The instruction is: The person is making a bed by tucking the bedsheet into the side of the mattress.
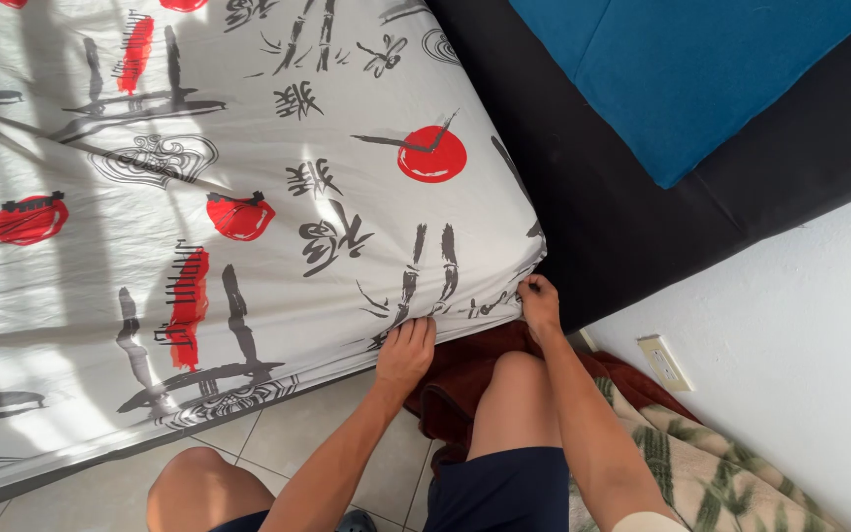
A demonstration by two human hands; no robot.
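Note:
A white fitted sheet (248, 177) with red and black brush-style prints covers a mattress. My left hand (406, 353) presses flat against the sheet's lower edge near the mattress corner. My right hand (540, 303) pinches the sheet at the very corner, beside the black headboard (603, 217). I am crouched, with my knees (514, 369) close to the bed.
A blue cushion panel (701, 69) sits in the headboard. A dark red blanket (465, 379) and a beige leaf-patterned blanket (711, 473) lie on the tiled floor (288, 433). A white wall (810, 335) with a socket plate (664, 362) stands at right.

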